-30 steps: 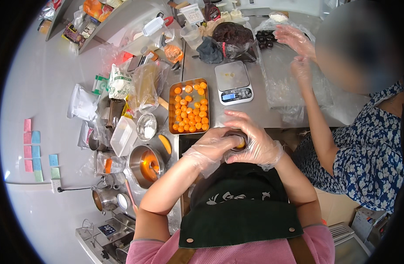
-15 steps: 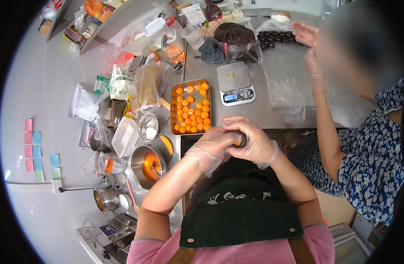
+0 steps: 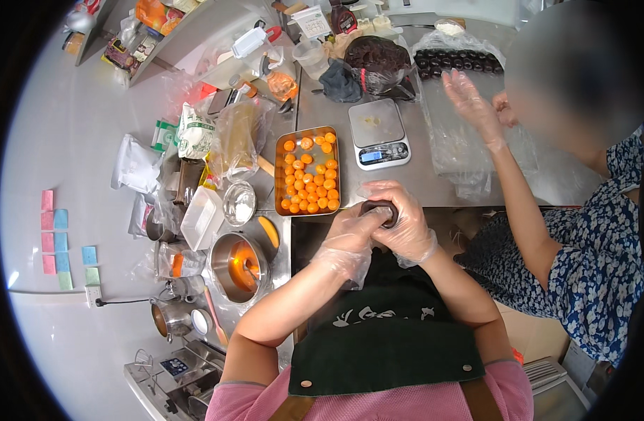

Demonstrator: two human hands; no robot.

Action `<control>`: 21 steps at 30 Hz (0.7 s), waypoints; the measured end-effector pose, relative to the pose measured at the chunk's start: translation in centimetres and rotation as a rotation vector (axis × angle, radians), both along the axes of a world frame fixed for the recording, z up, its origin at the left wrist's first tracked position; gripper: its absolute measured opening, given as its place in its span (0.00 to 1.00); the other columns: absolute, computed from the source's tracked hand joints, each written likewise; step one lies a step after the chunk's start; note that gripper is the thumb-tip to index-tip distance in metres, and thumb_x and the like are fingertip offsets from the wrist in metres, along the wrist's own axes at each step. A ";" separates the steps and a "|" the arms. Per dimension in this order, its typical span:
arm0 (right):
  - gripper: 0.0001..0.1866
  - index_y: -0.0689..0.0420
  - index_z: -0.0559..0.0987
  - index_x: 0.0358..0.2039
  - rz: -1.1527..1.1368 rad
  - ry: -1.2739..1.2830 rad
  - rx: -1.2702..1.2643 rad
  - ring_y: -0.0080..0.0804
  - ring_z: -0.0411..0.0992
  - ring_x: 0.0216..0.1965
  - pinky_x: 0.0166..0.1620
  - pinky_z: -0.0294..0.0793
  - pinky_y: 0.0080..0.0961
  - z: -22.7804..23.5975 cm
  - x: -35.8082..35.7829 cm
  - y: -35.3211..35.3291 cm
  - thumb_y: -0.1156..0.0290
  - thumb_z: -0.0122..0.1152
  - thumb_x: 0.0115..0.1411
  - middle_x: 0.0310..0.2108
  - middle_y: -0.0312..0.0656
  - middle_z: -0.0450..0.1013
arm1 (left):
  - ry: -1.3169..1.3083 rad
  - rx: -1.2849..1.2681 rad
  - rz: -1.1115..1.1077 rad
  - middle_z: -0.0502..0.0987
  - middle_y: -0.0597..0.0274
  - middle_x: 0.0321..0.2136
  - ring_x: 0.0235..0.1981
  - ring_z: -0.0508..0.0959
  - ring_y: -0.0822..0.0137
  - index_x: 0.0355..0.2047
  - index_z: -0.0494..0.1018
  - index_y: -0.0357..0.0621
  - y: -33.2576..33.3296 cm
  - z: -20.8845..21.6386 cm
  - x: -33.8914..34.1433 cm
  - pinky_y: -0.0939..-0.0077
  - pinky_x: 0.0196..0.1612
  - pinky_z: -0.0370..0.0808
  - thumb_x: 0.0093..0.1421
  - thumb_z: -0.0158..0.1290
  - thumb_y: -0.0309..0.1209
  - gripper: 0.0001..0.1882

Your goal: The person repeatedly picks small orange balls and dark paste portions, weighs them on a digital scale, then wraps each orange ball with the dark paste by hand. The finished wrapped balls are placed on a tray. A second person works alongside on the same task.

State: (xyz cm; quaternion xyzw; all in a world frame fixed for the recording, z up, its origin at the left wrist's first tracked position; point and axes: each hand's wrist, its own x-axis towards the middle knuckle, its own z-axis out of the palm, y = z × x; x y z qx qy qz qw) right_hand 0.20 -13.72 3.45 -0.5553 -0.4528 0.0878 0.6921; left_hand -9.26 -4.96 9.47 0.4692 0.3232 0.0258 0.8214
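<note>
Both my hands, in clear plastic gloves, are closed together in front of my apron. A dark brown ball of paste [image 3: 379, 206] sits between them, partly covered by my fingers. My left hand [image 3: 351, 235] presses its thumb onto the paste from the left. Around its far and right side curl the fingers of my right hand [image 3: 407, 223]. Just beyond my hands stands a metal tray [image 3: 278, 168] of round orange egg yolks [image 3: 311, 188]. To its right, a white kitchen scale [image 3: 376, 126] has small yellowish bits on its plate.
At right, a co-worker's gloved hand [image 3: 473, 105] is raised over a plastic sheet [image 3: 462, 137] near rows of dark balls [image 3: 459, 62]. Left of me are a steel bowl [image 3: 220, 277] with orange liquid, a yellow-handled utensil [image 3: 268, 231] and a small metal bowl [image 3: 239, 202].
My thumb has shifted over the ball, and the yellowish patch that showed on it is out of sight. The co-worker's hands have moved, one reaching further left over the sheet.
</note>
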 end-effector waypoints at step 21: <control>0.24 0.60 0.71 0.40 0.115 0.039 -0.009 0.41 0.72 0.48 0.51 0.70 0.32 1.7 1.3 -0.9 0.80 0.69 0.40 0.45 0.48 0.72 | -0.062 -0.158 -0.193 0.74 0.58 0.43 0.44 0.74 0.66 0.45 0.70 0.36 0.9 0.7 0.3 0.70 0.49 0.70 0.57 0.53 0.36 0.19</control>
